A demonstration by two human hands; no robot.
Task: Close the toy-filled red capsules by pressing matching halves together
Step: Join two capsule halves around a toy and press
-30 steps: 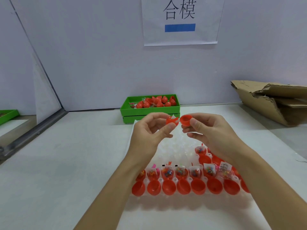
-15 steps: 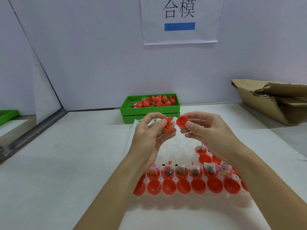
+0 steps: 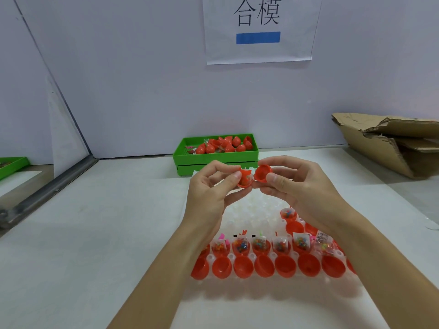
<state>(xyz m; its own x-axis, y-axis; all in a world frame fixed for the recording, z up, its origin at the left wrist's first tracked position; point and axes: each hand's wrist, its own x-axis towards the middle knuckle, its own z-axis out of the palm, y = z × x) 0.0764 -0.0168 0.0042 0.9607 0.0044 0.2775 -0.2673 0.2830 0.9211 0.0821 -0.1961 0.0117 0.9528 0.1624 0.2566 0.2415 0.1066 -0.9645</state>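
Two hands meet mid-air above the white tray (image 3: 237, 302): left hand (image 3: 209, 195) pinches a toy-filled red half (image 3: 244, 180) betw. thumb & fingers, right hand (image 3: 301, 188) pinches the empty red cap (image 3: 262, 173), the halves just beside each other, touching or nearly, not yet joined. At 6 o'clock from the hands, a row of empty red halves (image 3: 263, 265) w/ filled halves (image 3: 261, 245) behind it sits in the tray on the bench (image 3: 95, 233). At 12 o'clock, by the wall, a green bin (image 3: 213, 157) holds closed capsules (image 3: 228, 146).

1. pale grey partition wall (image 3: 142, 79) stands behind the white table (image 3: 83, 233).
2. paper sign (image 3: 259, 29) hangs on the wall.
3. torn cardboard box (image 3: 389, 143) lies at the table's right edge.
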